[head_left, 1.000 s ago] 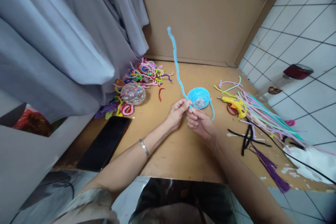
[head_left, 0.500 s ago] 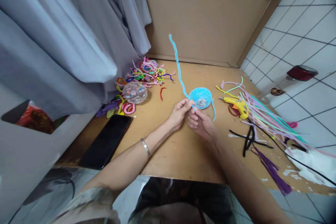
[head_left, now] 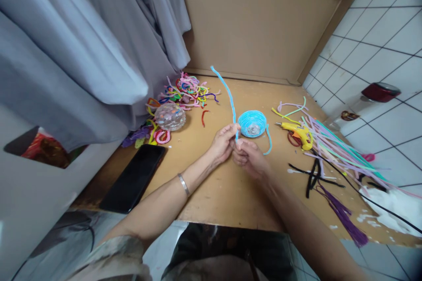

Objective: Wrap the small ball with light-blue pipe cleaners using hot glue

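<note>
A blue pipe cleaner (head_left: 230, 92) stands up from between my hands, its free end leaning to the left. Closed in a pinch, my left hand (head_left: 224, 141) grips it. Just below, my right hand (head_left: 249, 154) pinches its lower end with the fingers curled in. Behind my right hand a round dish shape wound from blue pipe cleaner (head_left: 252, 123) rests on the table, with a pale, shiny middle. A loose blue tail (head_left: 269, 140) hangs off its right side.
A tangle of coloured pipe cleaners (head_left: 187, 90) and a clear bumpy ball (head_left: 170, 117) lie back left, a black phone (head_left: 133, 178) front left. On the right are a yellow glue gun (head_left: 298, 134), straight pipe cleaners (head_left: 339, 147), a purple tassel (head_left: 344, 217) and a red-lidded jar (head_left: 362, 103).
The free end of the blue pipe cleaner has dropped lower, and the part by my hands stands more upright. My right hand has shifted slightly left and down. The wound blue piece stays put.
</note>
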### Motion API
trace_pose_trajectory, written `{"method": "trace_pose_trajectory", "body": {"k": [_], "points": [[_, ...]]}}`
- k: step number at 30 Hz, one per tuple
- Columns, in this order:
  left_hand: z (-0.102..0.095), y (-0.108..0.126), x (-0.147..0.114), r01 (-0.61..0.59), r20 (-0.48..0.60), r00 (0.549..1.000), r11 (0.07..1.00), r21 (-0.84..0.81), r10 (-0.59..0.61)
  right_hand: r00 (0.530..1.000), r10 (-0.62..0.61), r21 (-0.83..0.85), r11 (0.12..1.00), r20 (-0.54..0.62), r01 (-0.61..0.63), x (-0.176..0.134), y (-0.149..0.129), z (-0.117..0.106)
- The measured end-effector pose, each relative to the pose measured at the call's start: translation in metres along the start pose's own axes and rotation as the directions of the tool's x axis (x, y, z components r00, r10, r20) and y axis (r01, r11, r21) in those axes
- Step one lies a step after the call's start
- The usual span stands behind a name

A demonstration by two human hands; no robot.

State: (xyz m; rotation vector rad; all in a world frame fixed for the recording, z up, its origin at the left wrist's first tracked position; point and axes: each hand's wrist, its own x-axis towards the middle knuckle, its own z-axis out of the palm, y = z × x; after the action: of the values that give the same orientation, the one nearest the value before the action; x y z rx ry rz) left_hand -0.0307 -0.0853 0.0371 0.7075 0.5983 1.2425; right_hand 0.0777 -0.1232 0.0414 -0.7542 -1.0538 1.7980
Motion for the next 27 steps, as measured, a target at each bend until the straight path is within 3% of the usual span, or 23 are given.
{"method": "trace_pose_trajectory", "body": {"k": [5,8,11,13,14,15,16,17,19,20,21,23,27], "points": [[-0.012,0.011,0.012,0.032,-0.074,0.997,0.998,-0.055,-0.036,0.960,0.203,-0.253,0.955,0.190,-0.152,-0.005,0.004,0.001],[-0.022,0.007,0.021,0.059,-0.158,0.986,0.996,0.065,-0.048,0.908,0.333,-0.446,0.874,0.255,-0.196,-0.007,0.004,-0.002],[-0.032,0.002,0.029,0.000,-0.222,0.973,0.957,0.289,0.067,0.893,0.379,-0.616,0.772,0.243,-0.160,-0.008,-0.001,-0.004],[-0.039,0.002,0.033,-0.044,-0.209,0.965,0.887,0.460,0.157,0.939,0.276,-0.687,0.724,0.207,-0.061,-0.008,-0.010,-0.009],[-0.041,0.002,0.034,-0.061,-0.202,0.958,0.835,0.546,0.202,0.974,0.161,-0.706,0.708,0.162,0.000,-0.008,-0.016,-0.013],[-0.043,0.003,0.035,-0.070,-0.189,0.952,0.774,0.630,0.240,0.996,-0.002,-0.719,0.693,0.084,0.062,-0.008,-0.022,-0.019],[-0.045,0.004,0.036,-0.069,-0.177,0.947,0.706,0.705,0.269,0.979,-0.200,-0.733,0.672,-0.039,0.108,-0.008,-0.029,-0.027],[-0.046,0.005,0.036,-0.059,-0.162,0.945,0.636,0.769,0.284,0.896,-0.401,-0.761,0.637,-0.192,0.122,-0.007,-0.036,-0.036],[-0.046,0.006,0.035,-0.027,-0.139,0.948,0.510,0.860,0.285,0.577,-0.701,-0.857,0.515,-0.420,0.002,-0.007,-0.048,-0.057],[-0.046,0.007,0.034,-0.012,-0.132,0.950,0.456,0.890,0.284,0.460,-0.757,-0.878,0.462,-0.465,-0.127,-0.007,-0.052,-0.067],[-0.046,0.007,0.033,0.000,-0.128,0.949,0.407,0.914,0.287,0.407,-0.774,-0.874,0.412,-0.485,-0.258,-0.007,-0.055,-0.075],[-0.045,0.007,0.031,0.015,-0.114,0.947,0.313,0.950,0.301,0.438,-0.750,-0.845,0.300,-0.496,-0.443,-0.006,-0.055,-0.086],[-0.042,0.009,0.025,-0.040,-0.003,0.938,0.116,0.992,0.348,0.601,-0.638,-0.810,0.063,-0.482,-0.583,-0.002,-0.044,-0.085]]}}
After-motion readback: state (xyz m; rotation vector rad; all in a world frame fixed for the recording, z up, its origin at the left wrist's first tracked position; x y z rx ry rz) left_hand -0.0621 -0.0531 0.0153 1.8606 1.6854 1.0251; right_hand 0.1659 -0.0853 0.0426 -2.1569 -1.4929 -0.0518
